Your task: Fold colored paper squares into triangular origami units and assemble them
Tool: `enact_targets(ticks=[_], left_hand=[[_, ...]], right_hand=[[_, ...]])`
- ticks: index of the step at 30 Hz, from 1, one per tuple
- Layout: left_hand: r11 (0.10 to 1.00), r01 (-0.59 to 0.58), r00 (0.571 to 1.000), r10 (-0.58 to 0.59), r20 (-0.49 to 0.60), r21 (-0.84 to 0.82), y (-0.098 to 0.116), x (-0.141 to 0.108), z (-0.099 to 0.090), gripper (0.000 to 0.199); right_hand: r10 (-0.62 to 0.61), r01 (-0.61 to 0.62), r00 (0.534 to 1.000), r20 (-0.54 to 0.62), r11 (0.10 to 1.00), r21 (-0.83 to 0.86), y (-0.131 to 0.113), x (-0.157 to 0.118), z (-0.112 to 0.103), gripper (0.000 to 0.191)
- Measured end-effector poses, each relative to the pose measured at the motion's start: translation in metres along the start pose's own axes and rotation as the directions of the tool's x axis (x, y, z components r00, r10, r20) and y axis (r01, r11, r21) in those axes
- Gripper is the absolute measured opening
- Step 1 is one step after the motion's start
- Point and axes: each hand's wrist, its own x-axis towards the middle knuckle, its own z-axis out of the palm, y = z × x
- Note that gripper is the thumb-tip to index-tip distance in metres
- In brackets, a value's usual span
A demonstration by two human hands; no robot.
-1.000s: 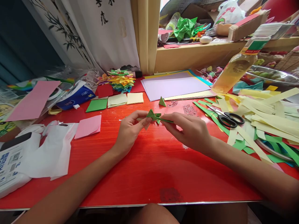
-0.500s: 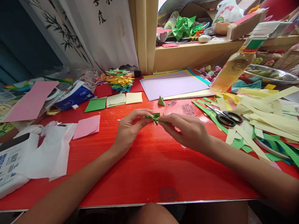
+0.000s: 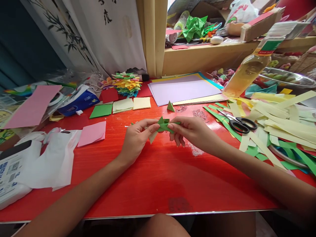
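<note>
Between my two hands is a folded green paper piece (image 3: 165,126), raised over the red table (image 3: 148,184). My left hand (image 3: 139,138) pinches its left side between thumb and fingers, and a pale pointed flap hangs below that thumb. On the right side, my right hand (image 3: 192,131) grips the same piece with thumb and forefinger, its other fingers curled beneath. Just beyond the hands a small green folded triangle (image 3: 170,106) stands on the table.
Green, cream and pink paper squares lie at the left and back. A layered paper stack (image 3: 127,85) stands behind them. Black-handled scissors (image 3: 239,125), paper strips (image 3: 288,126) and a bottle (image 3: 248,74) are at right; a white plastic bag (image 3: 53,158) is at left.
The green paper has been turned, so its folded points now show upright and a pale flap hangs down. My right hand has rotated, and its lower fingers now show under the piece.
</note>
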Motion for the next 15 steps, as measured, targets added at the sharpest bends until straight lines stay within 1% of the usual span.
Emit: enact_targets(ticks=[4,6,8,10,12,13,15], left_hand=[[0.999,0.023,0.998,-0.020,0.061,-0.037,-0.001,0.000,0.000,0.017],[0.998,0.043,0.995,-0.038,0.090,-0.046,0.000,0.000,0.001,0.018],[0.997,0.052,0.994,-0.046,0.094,-0.060,0.002,0.001,0.001,0.020],[0.994,0.042,0.999,-0.040,0.030,-0.098,0.002,0.003,0.001,0.020],[0.986,0.026,0.996,-0.040,-0.079,-0.166,0.002,0.006,-0.001,0.020],[0.979,0.017,0.991,-0.043,-0.129,-0.201,0.001,0.007,-0.002,0.019],[0.969,0.007,0.980,-0.056,-0.191,-0.248,0.000,0.009,-0.003,0.020]], right_hand=[[0.000,0.001,1.000,-0.015,1.000,0.020,0.003,-0.001,0.006,0.026],[0.011,-0.011,1.000,-0.009,1.000,0.008,0.003,0.000,0.007,0.026],[0.010,-0.011,0.999,-0.033,1.000,-0.021,0.003,0.001,0.004,0.030],[-0.016,0.006,0.992,-0.124,0.996,-0.084,0.005,0.003,-0.001,0.034],[-0.078,0.023,0.968,-0.240,0.974,-0.226,0.009,0.006,-0.005,0.032],[-0.115,0.024,0.956,-0.271,0.948,-0.318,0.012,0.008,-0.006,0.030],[-0.180,0.020,0.948,-0.262,0.856,-0.516,0.020,0.010,-0.007,0.029]])
